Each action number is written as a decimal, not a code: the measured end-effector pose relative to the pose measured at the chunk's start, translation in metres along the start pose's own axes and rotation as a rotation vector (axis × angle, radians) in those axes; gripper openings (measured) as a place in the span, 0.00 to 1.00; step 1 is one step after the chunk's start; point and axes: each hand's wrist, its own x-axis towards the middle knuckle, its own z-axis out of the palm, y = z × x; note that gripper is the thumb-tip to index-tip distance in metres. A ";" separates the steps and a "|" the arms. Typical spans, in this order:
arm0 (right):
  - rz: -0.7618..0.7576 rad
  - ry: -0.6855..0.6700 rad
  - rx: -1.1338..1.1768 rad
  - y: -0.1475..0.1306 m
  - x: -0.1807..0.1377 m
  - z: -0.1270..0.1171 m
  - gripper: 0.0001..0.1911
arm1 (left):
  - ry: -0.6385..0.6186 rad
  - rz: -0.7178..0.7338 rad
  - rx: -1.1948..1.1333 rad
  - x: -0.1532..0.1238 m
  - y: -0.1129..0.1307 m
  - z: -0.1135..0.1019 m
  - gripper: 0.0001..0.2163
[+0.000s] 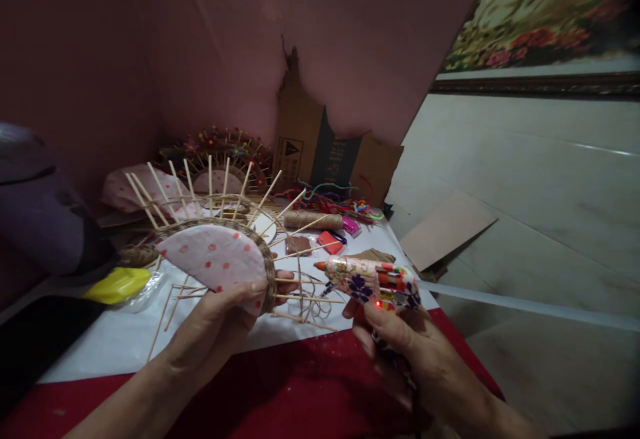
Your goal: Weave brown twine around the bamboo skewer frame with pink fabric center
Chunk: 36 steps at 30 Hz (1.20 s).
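While the left hand [216, 321] pinches the half-round piece [213, 255] above it, the right hand [407, 342] clasps a glue gun [367, 277].

Warning-triangle sign [290, 149] on torn cardboard [301, 115], lettering [289, 166] illegible.

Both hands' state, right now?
Left hand: closed, holding the half-round dotted panel.
Right hand: closed, holding the glue gun.

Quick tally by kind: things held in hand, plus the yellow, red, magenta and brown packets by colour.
Glue gun, right hand: 1
Half-round stick-rimmed piece, left hand: 1
Yellow packet: 1
Red packet: 1
Magenta packet: 1
Brown packet: 1
Total: 6
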 end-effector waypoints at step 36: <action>-0.784 0.576 -1.071 0.003 0.026 -0.053 0.07 | 0.088 0.037 -0.022 0.003 0.006 -0.001 0.09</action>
